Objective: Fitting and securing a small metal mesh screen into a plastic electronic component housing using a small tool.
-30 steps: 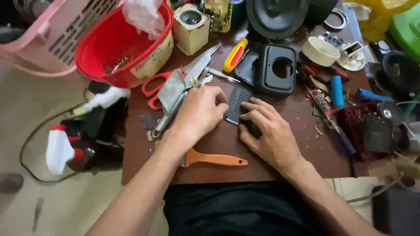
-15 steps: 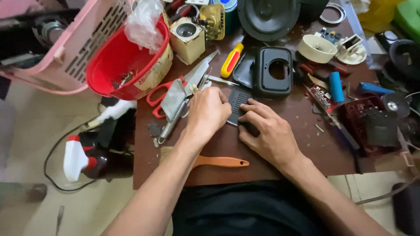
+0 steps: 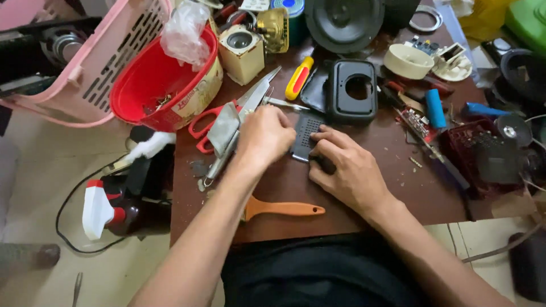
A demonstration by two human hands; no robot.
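Here, grille (image 3: 307, 132) on desk (image 3: 364, 210), centre | left hand (image 3: 265, 135) curled over grille's left edge, grip hidden | right hand (image 3: 348, 168) flat, fingers pressing grille's right edge | scissors (image 3: 219, 119) left of grille | brush (image 3: 282, 209) below grille | black housing (image 3: 352, 91) above grille

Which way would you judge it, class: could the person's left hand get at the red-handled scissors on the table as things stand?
Probably yes. The left hand rests on the dark perforated panel, and the red-handled scissors lie just beside it on the table. Nothing stands between them, though a grey metal piece lies over the handles.
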